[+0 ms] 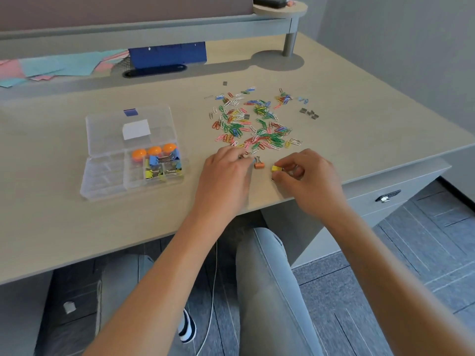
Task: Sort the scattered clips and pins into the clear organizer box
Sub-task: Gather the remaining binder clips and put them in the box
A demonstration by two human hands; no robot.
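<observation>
Binder clips are the pieces in play near the tabletop's front edge: the right hand [303, 173] pinches a small yellow metal binder clip [276, 168], while an orange binder clip [259, 165] lies between both hands, nearer the left hand [226, 170], whose curled fingertips touch something unclear. Toward the left edge sits the clear plastic organizer box [108, 176].

Open bench [64, 227] runs along the front edge, a bare lane between the organizer box [133, 152] and the left hand [226, 173]. Box lid lies flat behind its tray, top open. The paper clip pile [254, 122] fills the middle right. An orange binder clip [259, 164] sits between the 2 hands; right hand [305, 170] near the bench edge. Raised shelf [154, 27] caps the back.
</observation>
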